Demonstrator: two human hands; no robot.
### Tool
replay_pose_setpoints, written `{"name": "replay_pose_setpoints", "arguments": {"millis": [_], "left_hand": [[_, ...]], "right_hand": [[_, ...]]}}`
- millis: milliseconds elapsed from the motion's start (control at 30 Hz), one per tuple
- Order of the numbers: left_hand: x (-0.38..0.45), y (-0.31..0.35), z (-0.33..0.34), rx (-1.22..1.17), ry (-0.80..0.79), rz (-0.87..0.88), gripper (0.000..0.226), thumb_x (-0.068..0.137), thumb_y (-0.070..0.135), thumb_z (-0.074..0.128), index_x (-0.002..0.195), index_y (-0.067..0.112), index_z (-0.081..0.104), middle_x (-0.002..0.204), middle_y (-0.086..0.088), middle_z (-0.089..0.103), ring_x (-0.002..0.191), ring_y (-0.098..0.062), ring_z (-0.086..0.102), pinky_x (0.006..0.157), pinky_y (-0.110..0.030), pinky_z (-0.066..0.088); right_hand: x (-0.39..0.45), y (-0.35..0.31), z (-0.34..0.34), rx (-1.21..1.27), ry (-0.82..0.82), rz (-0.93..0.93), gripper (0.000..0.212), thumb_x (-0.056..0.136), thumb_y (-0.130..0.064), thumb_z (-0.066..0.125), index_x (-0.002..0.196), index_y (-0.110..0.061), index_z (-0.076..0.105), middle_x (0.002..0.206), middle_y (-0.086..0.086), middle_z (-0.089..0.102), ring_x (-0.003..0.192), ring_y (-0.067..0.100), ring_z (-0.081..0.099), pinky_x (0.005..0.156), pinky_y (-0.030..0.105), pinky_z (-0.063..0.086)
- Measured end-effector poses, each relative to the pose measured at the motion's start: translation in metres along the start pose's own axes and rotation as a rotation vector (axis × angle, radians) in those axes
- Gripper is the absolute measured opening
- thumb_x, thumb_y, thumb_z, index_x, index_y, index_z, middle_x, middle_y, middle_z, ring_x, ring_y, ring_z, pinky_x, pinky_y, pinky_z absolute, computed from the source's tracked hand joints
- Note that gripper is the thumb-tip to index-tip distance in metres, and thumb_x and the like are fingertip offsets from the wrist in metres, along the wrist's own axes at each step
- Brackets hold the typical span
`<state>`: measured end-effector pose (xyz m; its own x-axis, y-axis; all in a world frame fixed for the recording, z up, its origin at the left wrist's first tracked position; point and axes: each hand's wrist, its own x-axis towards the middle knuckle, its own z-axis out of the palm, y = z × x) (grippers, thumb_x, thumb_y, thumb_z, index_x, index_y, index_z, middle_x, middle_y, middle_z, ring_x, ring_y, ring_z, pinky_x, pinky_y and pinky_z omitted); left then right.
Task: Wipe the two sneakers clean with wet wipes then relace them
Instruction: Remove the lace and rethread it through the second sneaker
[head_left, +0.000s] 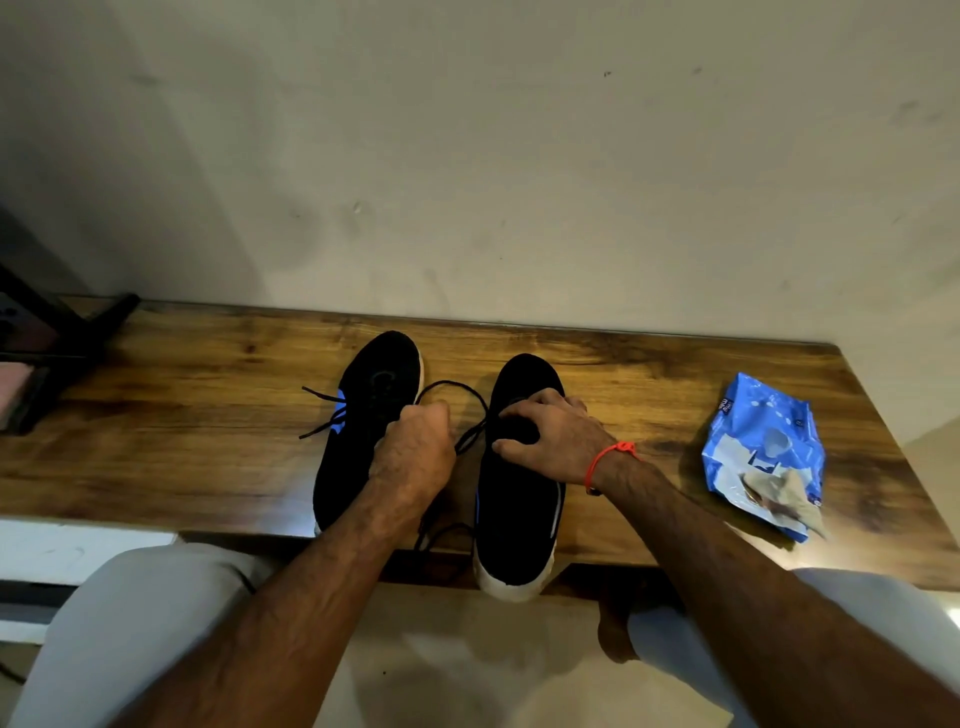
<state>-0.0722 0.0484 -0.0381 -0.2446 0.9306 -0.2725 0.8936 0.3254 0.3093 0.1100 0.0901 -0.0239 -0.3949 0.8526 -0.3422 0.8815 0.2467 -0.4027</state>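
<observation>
Two black sneakers with white soles stand side by side on the wooden table, toes toward the wall. The left sneaker has black lace ends sticking out on its left side. The right sneaker overhangs the table's front edge with its heel. My left hand is curled around a black lace that loops between the shoes. My right hand lies on top of the right sneaker, fingers curved over its upper, thumb on its left side.
A crumpled blue wet wipes pack lies on the table at the right, with a used wipe at its near end. A dark stand sits at the far left. The wall is just behind the table. My knees are under the front edge.
</observation>
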Motion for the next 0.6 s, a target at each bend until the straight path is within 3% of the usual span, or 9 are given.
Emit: {"name": "replay_pose_setpoints", "arguments": {"millis": [67,167,267,433,600], "left_hand": [[-0.001,0.0,-0.001,-0.046,-0.024,-0.022,0.002,0.102,0.02,0.053,0.103,0.019,0.054,0.094,-0.007,0.06,0.072,-0.024,0.069,0.056,-0.041,0.063],[-0.006,-0.001,0.003,-0.01,-0.085,-0.043,0.022,0.099,0.009,0.056,0.115,0.019,0.044,0.089,-0.009,0.063,0.059,-0.021,0.07,0.046,-0.033,0.059],[-0.007,-0.001,0.011,0.023,-0.055,-0.009,0.03,0.097,0.011,0.057,0.12,0.021,0.042,0.097,-0.008,0.06,0.075,-0.025,0.07,0.061,-0.043,0.064],[-0.008,0.004,0.01,0.0,-0.036,0.062,0.021,0.1,0.018,0.05,0.12,0.023,0.046,0.108,-0.007,0.061,0.091,-0.029,0.067,0.078,-0.047,0.061],[-0.008,0.002,0.006,-0.088,0.133,0.137,0.011,0.102,0.026,0.05,0.113,0.028,0.053,0.103,0.0,0.064,0.088,-0.022,0.065,0.075,-0.045,0.059]], "right_hand": [[0.0,0.0,0.0,0.002,0.002,0.0,0.057,0.086,-0.063,0.055,0.138,-0.04,0.049,0.144,-0.002,0.038,0.135,0.03,0.029,0.11,0.052,0.034],[0.0,0.0,0.0,0.02,-0.002,0.001,0.057,0.086,-0.063,0.056,0.138,-0.04,0.049,0.144,-0.002,0.038,0.135,0.029,0.028,0.111,0.052,0.033],[0.0,0.0,0.001,0.018,-0.004,0.001,0.057,0.086,-0.063,0.056,0.138,-0.04,0.049,0.144,-0.002,0.038,0.135,0.029,0.028,0.111,0.052,0.033],[0.0,0.0,0.001,0.009,-0.002,0.002,0.057,0.086,-0.063,0.056,0.138,-0.04,0.049,0.143,-0.003,0.038,0.135,0.028,0.028,0.11,0.052,0.033],[-0.001,-0.002,-0.001,0.013,-0.005,0.0,0.058,0.086,-0.065,0.055,0.137,-0.041,0.049,0.145,-0.001,0.038,0.137,0.03,0.028,0.111,0.053,0.031]]}}
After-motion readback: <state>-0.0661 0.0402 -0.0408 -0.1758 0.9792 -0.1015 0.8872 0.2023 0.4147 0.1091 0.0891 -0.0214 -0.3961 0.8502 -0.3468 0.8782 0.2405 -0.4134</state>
